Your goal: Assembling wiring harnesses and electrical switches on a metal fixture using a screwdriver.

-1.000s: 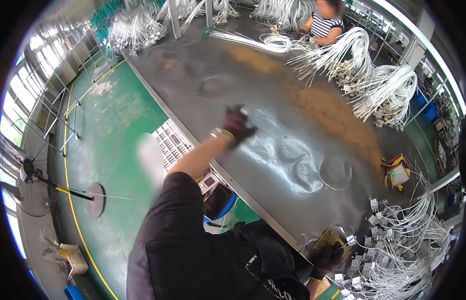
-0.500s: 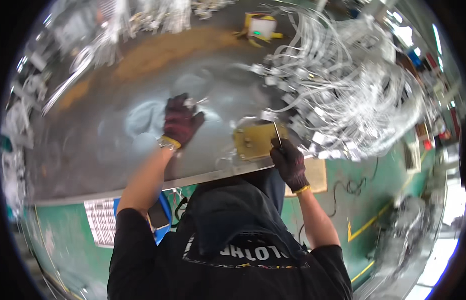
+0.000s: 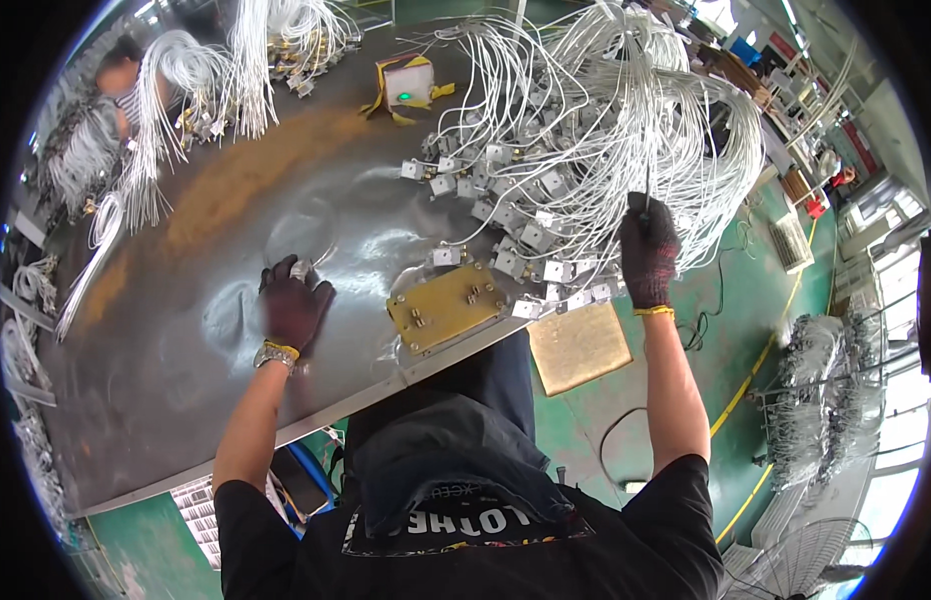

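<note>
My left hand [image 3: 292, 305], in a dark red glove, rests on the metal tabletop. Its fingers are closed round a small silvery piece [image 3: 302, 270], mostly covered by the glove. My right hand [image 3: 650, 258], gloved alike, is wrapped round a thin dark rod-shaped tool [image 3: 647, 180] that points away from me. This hand is raised at the right edge of the heap of white wires [image 3: 586, 120] with small metal blocks on their ends. Between my hands a brass-coloured plate [image 3: 448, 308] with small posts lies by the table's front edge.
A white box with yellow tape [image 3: 406, 82] and a green light stands at the back. More wire bundles [image 3: 171, 75] hang at the far left, where a blurred person [image 3: 126, 80] shows. A cardboard sheet [image 3: 580, 348] lies on the floor, and a fan [image 3: 811, 560] stands at lower right.
My right hand has moved right with the tool, away from the brass-coloured plate to the wire heap's edge. My left hand stays low on the tabletop. The whole view has turned.
</note>
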The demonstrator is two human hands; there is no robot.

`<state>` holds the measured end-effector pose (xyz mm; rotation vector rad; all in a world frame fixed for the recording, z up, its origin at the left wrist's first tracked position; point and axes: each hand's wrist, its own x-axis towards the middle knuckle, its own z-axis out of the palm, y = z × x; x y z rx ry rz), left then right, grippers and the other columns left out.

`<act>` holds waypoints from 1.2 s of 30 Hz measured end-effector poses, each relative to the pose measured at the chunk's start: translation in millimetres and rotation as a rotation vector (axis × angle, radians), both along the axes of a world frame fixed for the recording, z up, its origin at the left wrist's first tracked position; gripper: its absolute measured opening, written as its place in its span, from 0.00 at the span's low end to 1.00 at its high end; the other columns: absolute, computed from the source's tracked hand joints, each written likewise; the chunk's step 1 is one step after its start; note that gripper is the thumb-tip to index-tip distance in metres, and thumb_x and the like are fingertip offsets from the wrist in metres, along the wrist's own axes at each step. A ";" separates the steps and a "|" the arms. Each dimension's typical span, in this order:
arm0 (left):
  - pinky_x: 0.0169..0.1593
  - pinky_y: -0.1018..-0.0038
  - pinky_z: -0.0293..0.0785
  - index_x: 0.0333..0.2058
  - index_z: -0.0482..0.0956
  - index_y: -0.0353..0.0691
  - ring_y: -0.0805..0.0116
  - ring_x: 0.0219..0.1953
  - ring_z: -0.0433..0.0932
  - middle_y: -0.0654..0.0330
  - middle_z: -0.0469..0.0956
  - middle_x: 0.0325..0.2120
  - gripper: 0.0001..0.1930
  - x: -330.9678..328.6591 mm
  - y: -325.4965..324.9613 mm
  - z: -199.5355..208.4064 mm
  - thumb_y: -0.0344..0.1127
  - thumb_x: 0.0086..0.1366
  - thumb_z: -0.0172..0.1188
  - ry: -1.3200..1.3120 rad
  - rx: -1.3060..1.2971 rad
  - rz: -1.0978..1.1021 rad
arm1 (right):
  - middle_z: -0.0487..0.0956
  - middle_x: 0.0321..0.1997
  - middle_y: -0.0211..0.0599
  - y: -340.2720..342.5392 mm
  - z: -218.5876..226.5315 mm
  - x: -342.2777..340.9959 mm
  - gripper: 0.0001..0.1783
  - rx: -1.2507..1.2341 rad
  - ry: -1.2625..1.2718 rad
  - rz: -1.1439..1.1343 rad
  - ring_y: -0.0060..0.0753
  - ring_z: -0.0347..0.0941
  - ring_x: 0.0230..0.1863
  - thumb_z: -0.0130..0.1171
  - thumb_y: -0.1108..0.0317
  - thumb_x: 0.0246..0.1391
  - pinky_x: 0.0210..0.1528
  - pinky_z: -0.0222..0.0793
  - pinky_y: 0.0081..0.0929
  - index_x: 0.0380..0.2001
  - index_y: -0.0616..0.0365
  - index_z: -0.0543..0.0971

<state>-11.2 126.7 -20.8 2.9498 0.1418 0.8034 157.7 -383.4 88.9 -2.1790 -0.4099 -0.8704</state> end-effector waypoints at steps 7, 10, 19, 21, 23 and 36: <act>0.60 0.52 0.68 0.51 0.78 0.41 0.44 0.55 0.72 0.51 0.75 0.55 0.28 1.0 -0.2 3.3 0.48 0.54 0.71 -0.012 -0.040 0.018 | 0.79 0.53 0.42 -5.3 37.4 45.8 0.18 -0.084 -0.129 -0.083 0.34 0.81 0.38 0.59 0.81 0.52 0.41 0.76 0.30 0.47 0.57 0.80; 0.60 0.52 0.68 0.50 0.78 0.41 0.44 0.55 0.72 0.51 0.75 0.55 0.28 0.8 -3.0 5.5 0.48 0.53 0.72 -0.013 -0.050 0.026 | 0.78 0.55 0.45 6.4 44.8 62.5 0.19 -0.130 -0.309 0.016 0.45 0.81 0.50 0.57 0.81 0.54 0.47 0.78 0.34 0.50 0.58 0.78; 0.61 0.52 0.67 0.50 0.78 0.43 0.45 0.56 0.71 0.52 0.75 0.54 0.29 -2.0 -2.6 9.6 0.48 0.51 0.74 -0.014 -0.092 0.040 | 0.76 0.62 0.48 119.7 85.1 113.4 0.27 -0.305 -0.188 0.174 0.55 0.75 0.60 0.54 0.77 0.53 0.59 0.74 0.42 0.59 0.52 0.75; 0.60 0.52 0.67 0.50 0.77 0.43 0.45 0.56 0.71 0.53 0.75 0.53 0.30 -4.4 0.7 8.0 0.47 0.50 0.74 -0.023 -0.106 0.059 | 0.73 0.66 0.49 143.1 87.2 143.7 0.30 -0.391 -0.118 0.148 0.58 0.71 0.64 0.54 0.75 0.53 0.63 0.70 0.48 0.62 0.51 0.72; 0.63 0.50 0.65 0.49 0.79 0.41 0.44 0.57 0.70 0.52 0.74 0.54 0.30 -5.1 -0.2 8.9 0.51 0.50 0.73 0.014 -0.141 0.076 | 0.71 0.67 0.49 162.2 90.8 171.8 0.32 -0.401 -0.092 0.107 0.58 0.70 0.65 0.54 0.75 0.52 0.65 0.69 0.48 0.64 0.51 0.70; 0.59 0.49 0.68 0.48 0.77 0.43 0.46 0.54 0.72 0.53 0.75 0.52 0.30 3.6 -8.2 21.0 0.47 0.48 0.74 0.002 -0.146 0.055 | 0.82 0.37 0.52 174.7 92.3 330.0 0.22 -0.512 0.143 0.435 0.55 0.80 0.37 0.64 0.67 0.46 0.40 0.77 0.46 0.47 0.58 0.78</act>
